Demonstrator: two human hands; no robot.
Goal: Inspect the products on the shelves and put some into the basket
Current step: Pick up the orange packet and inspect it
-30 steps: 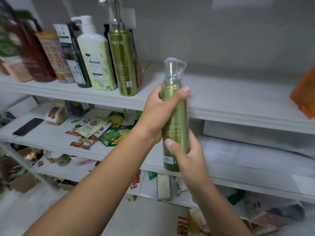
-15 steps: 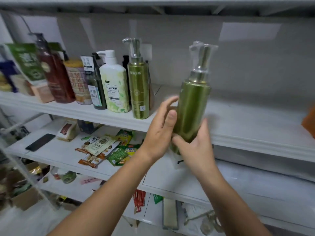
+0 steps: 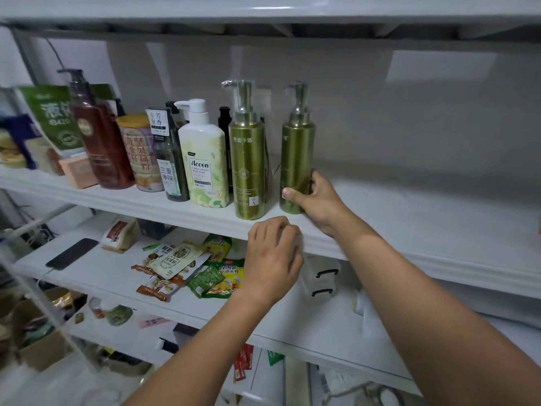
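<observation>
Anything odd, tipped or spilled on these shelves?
No spill shows. A black phone lies among groceries on the middle shelf, beside loosely heaped snack packets. The upper-shelf bottles stand upright, including the green bottle the right hand grips.

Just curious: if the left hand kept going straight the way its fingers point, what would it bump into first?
Probably the front edge of the upper shelf; the left hand hovers just below it, though depth is unclear.

Single head-worn view, close, facing forward and slightly down at white shelves [image 3: 409, 218].
</observation>
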